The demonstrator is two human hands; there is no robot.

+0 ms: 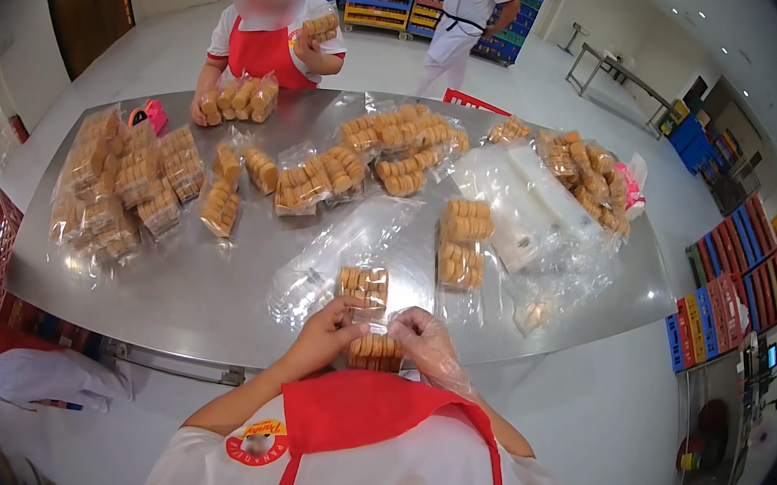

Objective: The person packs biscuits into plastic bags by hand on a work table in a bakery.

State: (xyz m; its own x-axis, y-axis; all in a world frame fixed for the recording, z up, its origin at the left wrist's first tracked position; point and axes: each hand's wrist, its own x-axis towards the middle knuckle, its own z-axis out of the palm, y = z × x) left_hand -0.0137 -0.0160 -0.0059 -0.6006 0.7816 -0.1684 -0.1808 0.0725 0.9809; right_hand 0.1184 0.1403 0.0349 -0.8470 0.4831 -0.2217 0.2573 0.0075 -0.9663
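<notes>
clear plastic film wraps the biscuit pack (362, 288), which lies near the person's edge of the steel tabletop (248, 322). the left hand (327, 334), bare, is nearly closed, its thumb and fingers pinching the film at the middle of the biscuit pack. the right hand (427, 341), in a thin see-through glove, pinches the film from the other side, its fingers curled in; the two hands are close together, and whether their fingertips touch is too small to tell. the biscuit pack holds round golden-brown biscuits, set on edge in rows and split into two groups, one beyond the hands and one between them and the red apron (368, 413).

just beyond the biscuit pack and to its left, loose clear bags (319, 258) lie flat and shiny. to its right and a little farther off rests a two-group packet (464, 242), with a stack of clear bags (533, 207) beyond that. well to the left of the biscuit pack is a large heap of filled packets (110, 179); straight beyond it, more packets (402, 133) lie in a loose cluster. across the tabletop from the biscuit pack, a co-worker (277, 45) holds up one packet (320, 24) and touches others.
</notes>
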